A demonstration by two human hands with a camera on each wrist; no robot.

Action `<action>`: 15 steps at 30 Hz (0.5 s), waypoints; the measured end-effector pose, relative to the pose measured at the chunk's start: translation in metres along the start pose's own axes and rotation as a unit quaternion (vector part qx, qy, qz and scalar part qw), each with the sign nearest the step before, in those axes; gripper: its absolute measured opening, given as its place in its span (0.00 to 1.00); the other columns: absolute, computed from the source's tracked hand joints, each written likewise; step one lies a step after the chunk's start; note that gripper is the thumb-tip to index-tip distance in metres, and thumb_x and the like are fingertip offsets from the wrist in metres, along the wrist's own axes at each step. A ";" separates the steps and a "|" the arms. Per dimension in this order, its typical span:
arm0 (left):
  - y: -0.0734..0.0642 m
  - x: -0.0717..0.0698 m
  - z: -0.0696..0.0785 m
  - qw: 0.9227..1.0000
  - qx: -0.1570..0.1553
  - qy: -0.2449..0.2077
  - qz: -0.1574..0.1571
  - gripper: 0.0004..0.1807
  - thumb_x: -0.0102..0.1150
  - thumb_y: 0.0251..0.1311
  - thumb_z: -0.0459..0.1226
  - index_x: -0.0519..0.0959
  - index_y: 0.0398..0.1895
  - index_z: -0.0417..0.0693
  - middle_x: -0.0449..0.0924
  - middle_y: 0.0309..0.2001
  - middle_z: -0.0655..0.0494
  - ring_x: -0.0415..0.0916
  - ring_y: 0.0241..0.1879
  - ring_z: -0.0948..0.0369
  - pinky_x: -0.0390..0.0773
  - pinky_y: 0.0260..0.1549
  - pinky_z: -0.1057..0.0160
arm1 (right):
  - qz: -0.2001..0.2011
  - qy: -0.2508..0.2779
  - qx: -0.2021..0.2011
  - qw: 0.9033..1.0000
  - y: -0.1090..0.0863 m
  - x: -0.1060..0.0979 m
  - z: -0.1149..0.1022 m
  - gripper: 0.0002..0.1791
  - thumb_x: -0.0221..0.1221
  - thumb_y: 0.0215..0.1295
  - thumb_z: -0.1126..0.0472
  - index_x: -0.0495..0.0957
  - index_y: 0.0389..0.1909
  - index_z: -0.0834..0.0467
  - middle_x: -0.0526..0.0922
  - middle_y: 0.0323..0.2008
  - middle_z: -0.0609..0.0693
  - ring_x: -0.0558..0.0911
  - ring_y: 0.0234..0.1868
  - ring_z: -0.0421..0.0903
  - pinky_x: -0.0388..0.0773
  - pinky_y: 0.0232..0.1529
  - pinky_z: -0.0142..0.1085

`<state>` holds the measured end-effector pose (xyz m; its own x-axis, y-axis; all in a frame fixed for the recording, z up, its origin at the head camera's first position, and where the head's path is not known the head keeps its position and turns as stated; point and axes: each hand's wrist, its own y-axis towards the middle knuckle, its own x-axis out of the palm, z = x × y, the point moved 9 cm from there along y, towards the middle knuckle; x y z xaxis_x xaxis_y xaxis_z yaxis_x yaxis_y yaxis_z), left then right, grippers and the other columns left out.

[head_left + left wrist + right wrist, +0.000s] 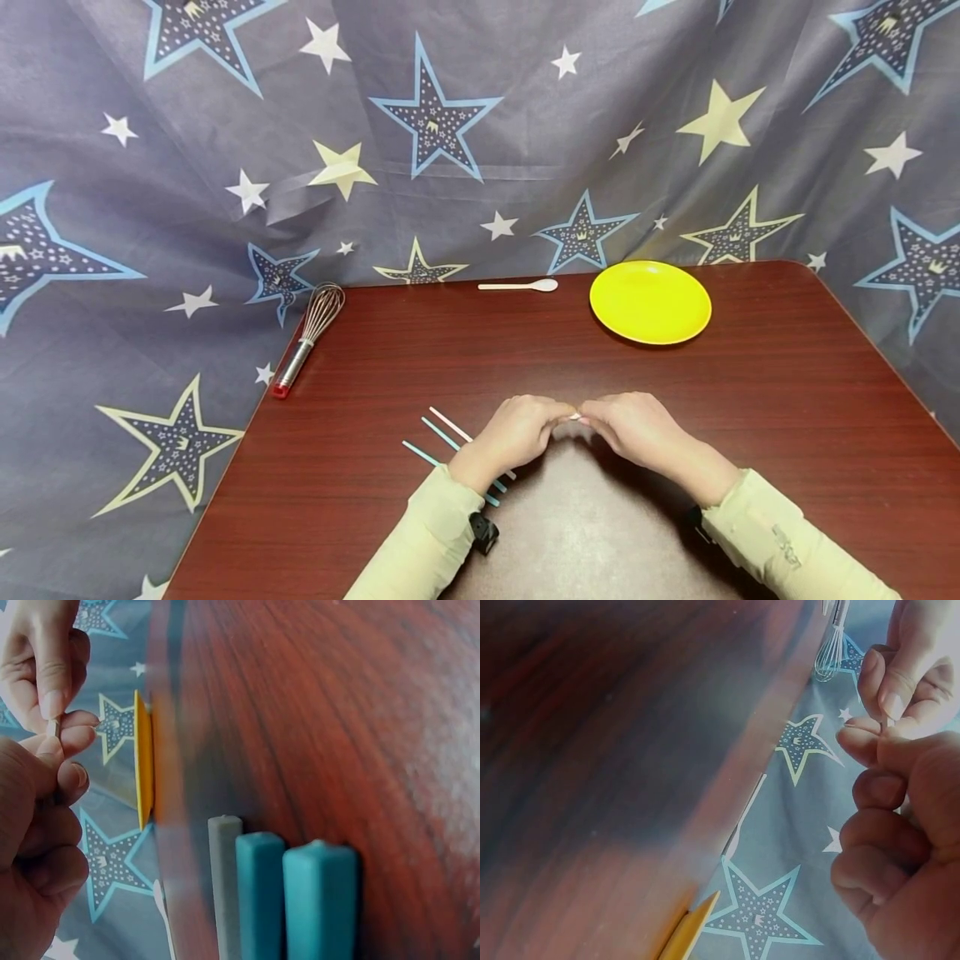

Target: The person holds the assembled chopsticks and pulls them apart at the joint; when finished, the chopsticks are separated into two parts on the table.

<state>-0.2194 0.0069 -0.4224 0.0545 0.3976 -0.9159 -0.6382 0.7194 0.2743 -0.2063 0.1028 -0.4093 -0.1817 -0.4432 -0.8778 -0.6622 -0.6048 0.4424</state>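
A pale, slim piece [576,417] sits between the two hands, raised above the tabletop [360,358] near its front middle, with most of it hidden by fingers. The left hand [517,427] pinches it between thumb and fingertips, the other fingers curled in; the right hand [637,427] pinches it just beside, so the two grips almost meet. Judging by its thinness, it should be very light, and little squeeze would be needed. It looks stiff rather than soft, though its material cannot be told; being so slender, it could snap if bent between the hands. Its smooth-looking face might let it slide or twist under a loose pinch, so thumb and forefinger pads set squarely on opposite sides seem best. Beside and partly beneath the left forearm lie a pale stick [448,422] and two blue sticks [441,434], squarish in section in the left wrist view, which likely call for pinching mid-length.
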 end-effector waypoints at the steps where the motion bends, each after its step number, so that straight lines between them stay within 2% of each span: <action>1: 0.000 0.000 0.000 1.000 0.000 0.000 -0.001 0.11 0.52 0.70 0.38 0.84 0.44 0.53 0.85 0.39 0.62 0.82 0.40 0.62 0.80 0.37 0.60 | 0.001 0.001 -0.001 1.000 0.000 0.000 0.000 0.17 0.67 0.58 0.60 0.67 0.20 0.48 0.65 0.17 0.36 0.66 0.16 0.37 0.63 0.16 0.33; 7: -0.002 0.000 0.002 1.000 0.008 -0.009 -0.008 0.12 0.51 0.70 0.38 0.84 0.47 0.53 0.85 0.42 0.62 0.82 0.43 0.63 0.79 0.42 0.63 | 0.000 0.018 -0.015 1.000 -0.001 -0.002 -0.001 0.17 0.67 0.58 0.61 0.67 0.20 0.48 0.66 0.17 0.36 0.65 0.17 0.36 0.65 0.18 0.33; 12: -0.005 -0.003 -0.001 1.000 0.011 -0.017 -0.005 0.12 0.53 0.69 0.35 0.84 0.49 0.53 0.85 0.44 0.62 0.82 0.44 0.64 0.79 0.43 0.64 | -0.007 0.038 -0.025 0.999 -0.005 -0.004 0.003 0.06 0.64 0.61 0.61 0.78 0.27 0.52 0.77 0.23 0.37 0.76 0.22 0.37 0.74 0.24 0.37; 15: -0.006 -0.007 -0.008 1.000 0.001 -0.009 0.001 0.11 0.53 0.69 0.36 0.84 0.48 0.52 0.85 0.44 0.62 0.82 0.44 0.64 0.79 0.43 0.64 | -0.005 0.041 -0.015 0.999 -0.007 -0.007 0.009 0.02 0.63 0.62 0.63 0.80 0.30 0.53 0.79 0.25 0.38 0.78 0.25 0.38 0.77 0.28 0.39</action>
<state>-0.2216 -0.0049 -0.4198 0.0673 0.4100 -0.9096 -0.6371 0.7192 0.2771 -0.2068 0.1162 -0.4077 -0.1139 -0.4891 -0.8648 -0.6413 -0.6286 0.4400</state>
